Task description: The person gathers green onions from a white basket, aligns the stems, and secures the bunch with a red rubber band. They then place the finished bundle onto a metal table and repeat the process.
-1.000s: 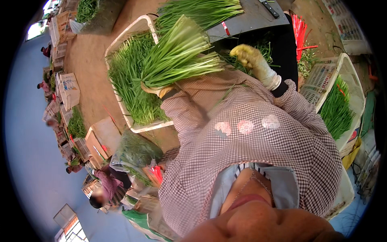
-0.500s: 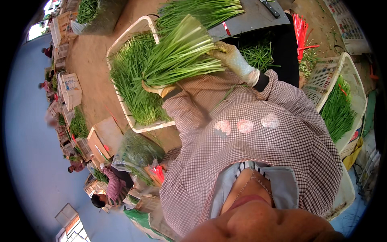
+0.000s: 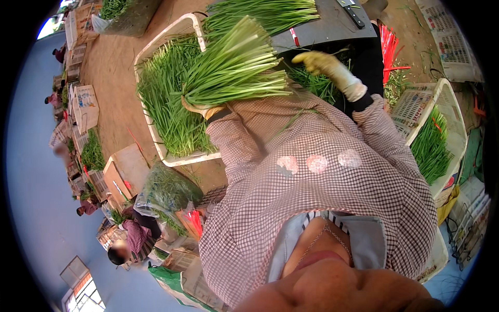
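A thick bunch of garlic chives (image 3: pixel 234 67), pale stem ends to the right, lies across my lap and the crate edge. My left hand (image 3: pixel 201 108), in a yellowish glove, is wrapped around its lower side, mostly hidden under the leaves. My right hand (image 3: pixel 325 66), gloved in yellow and white, is off the bunch to the right, fingers stretched to the left with nothing visible in them. Under the bunch, a white plastic crate (image 3: pixel 156 136) holds more chives. Loose green trimmings (image 3: pixel 319 86) lie beneath my right hand.
On the grey board (image 3: pixel 332 26) ahead are more chives (image 3: pixel 260 18), a knife (image 3: pixel 353 16) and a small red-and-white item (image 3: pixel 294 36). Red ties (image 3: pixel 387 49) hang at right, beside another chive crate (image 3: pixel 457 117). A co-worker (image 3: pixel 136 236) sits at lower left.
My right hand has let go of the stem ends and moved right, away from the bunch. My left hand keeps its hold on the chives.
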Tool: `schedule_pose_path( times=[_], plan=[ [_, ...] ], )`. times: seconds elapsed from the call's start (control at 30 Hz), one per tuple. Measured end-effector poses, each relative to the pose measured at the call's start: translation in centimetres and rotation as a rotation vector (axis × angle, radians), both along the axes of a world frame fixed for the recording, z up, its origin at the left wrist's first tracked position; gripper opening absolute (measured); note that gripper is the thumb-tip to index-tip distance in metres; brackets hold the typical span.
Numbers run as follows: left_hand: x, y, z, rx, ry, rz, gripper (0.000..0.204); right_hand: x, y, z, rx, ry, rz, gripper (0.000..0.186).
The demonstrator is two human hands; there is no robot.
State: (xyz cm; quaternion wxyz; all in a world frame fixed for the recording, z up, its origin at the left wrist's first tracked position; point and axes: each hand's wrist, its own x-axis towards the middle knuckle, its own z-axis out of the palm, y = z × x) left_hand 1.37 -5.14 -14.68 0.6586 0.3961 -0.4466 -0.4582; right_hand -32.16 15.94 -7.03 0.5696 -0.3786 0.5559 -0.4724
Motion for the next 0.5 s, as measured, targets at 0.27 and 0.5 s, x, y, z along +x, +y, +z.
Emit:
schedule_pose_path(
  times=[0.27, 0.5],
  plan=[
    [3.0, -3.3, -0.8, -0.372, -1.299, 0.232, 0.058, 7.9, -3.5, 0.8, -0.404, -0.162, 0.219, 0.039],
    [0.8, -2.6, -1.4, 0.177, 0.512, -0.342, 0.055, 7.2, -3.8, -2.7, -0.561, -0.166, 0.14, 0.037]
  ],
)
